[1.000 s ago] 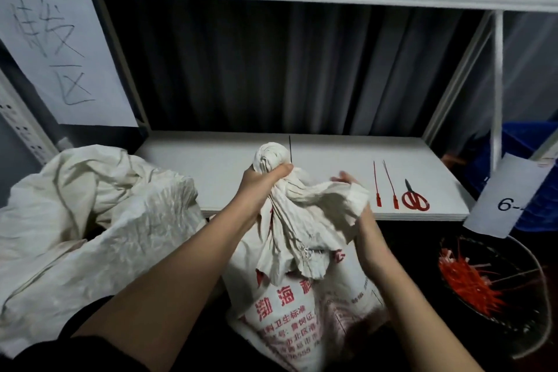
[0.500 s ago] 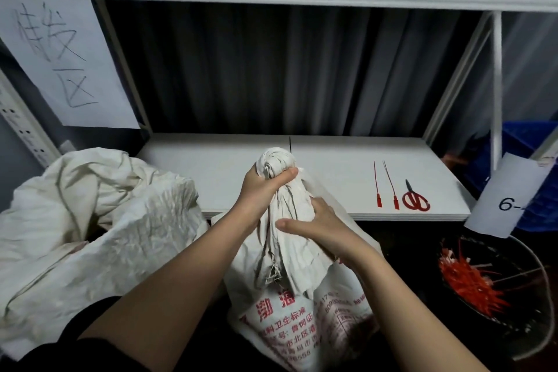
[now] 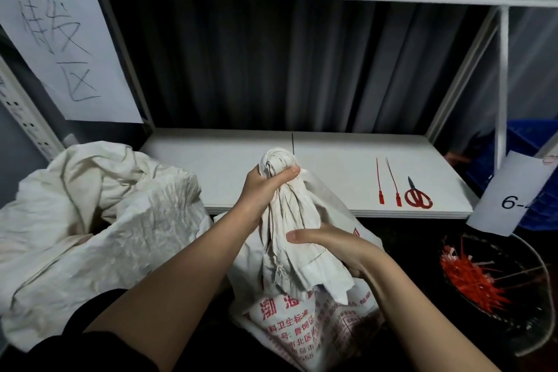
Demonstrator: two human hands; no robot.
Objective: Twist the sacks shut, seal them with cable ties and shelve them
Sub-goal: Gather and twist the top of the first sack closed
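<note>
Your left hand [image 3: 265, 187] is clenched round the twisted neck of the sack [image 3: 302, 305], thumb across the front, with the bunched top poking out above your fist. Your right hand [image 3: 332, 248] sits lower on the neck, thumb pointing left across the gathered cloth and the fingers wrapped round the far side, so it has hold of the sack too. The sack stands upright between your arms, just in front of the shelf [image 3: 332, 160] edge, its red printing facing you. On the shelf to the right lie two red ties [image 3: 389, 183] side by side, and just beside them red-handled scissors [image 3: 418, 197]. Left of your arm is a heap of pale crumpled sacks [image 3: 99, 220]. Down at the right a dark bin [image 3: 531, 311] holds a tangle of red offcuts [image 3: 471, 278]. A paper sign [image 3: 60, 45] with handwriting hangs on the left upright, and a smaller label [image 3: 513, 196] hangs at the right.
</note>
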